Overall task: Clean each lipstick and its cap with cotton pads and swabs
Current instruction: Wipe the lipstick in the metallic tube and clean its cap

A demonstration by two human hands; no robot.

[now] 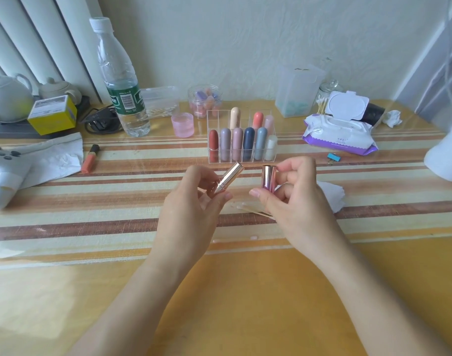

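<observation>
Holding a shiny gold lipstick (pixel 228 179) in the curled fingers of the left hand (pixel 194 199), tipped up to the right, with a pink cap (pixel 269 179) pinched upright in the right hand (pixel 291 199) just beside it, not touching, over the middle of the table (pixel 245 291). Under the hands, a few cotton swabs (pixel 255 210) and, just right of them, a white pad (pixel 331 195). Farther back, near the table's back edge, a clear rack (pixel 241 140) full of lipsticks, with a pack of wipes (pixel 340 132) to its right and a water bottle (pixel 122 80) to its left.
</observation>
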